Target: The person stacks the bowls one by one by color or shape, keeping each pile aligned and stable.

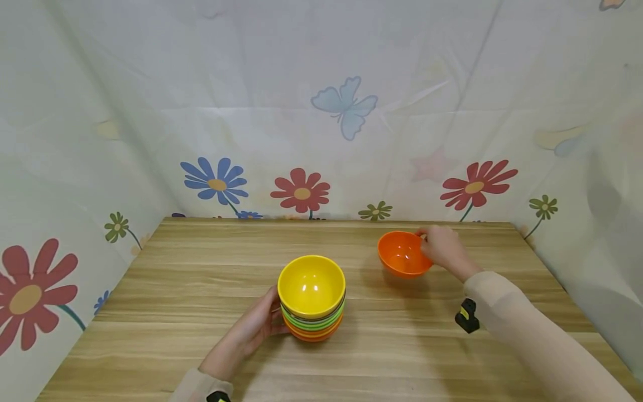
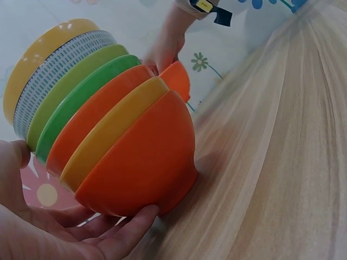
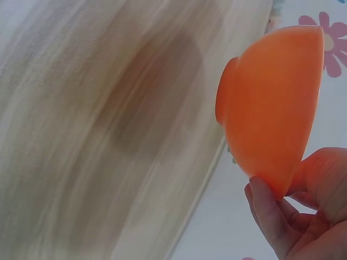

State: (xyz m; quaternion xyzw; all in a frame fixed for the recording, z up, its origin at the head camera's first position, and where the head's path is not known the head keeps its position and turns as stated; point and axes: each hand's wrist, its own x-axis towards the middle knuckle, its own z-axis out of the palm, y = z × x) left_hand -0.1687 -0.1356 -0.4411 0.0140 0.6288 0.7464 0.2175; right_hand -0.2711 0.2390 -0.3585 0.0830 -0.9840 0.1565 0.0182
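Observation:
A stack of nested bowls (image 1: 311, 287) stands upright on the wooden table, a yellow bowl (image 1: 310, 282) on top. Under it, in the left wrist view, come a patterned bowl (image 2: 62, 78), green ones, and orange and yellow ones, with an orange bowl (image 2: 146, 157) at the bottom. My left hand (image 1: 258, 324) touches the stack's left side, fingers fairly straight along the lowest bowl. To the right, my right hand (image 1: 444, 248) pinches the rim of a single orange bowl (image 1: 399, 254) between thumb and fingers. This bowl is held above the table, apart from its shadow.
The wooden table (image 1: 201, 279) reaches back to a white cloth (image 1: 251, 111) printed with flowers and a butterfly. More of this cloth hangs on the left and right sides. A black device (image 1: 467, 315) sits at the right wrist.

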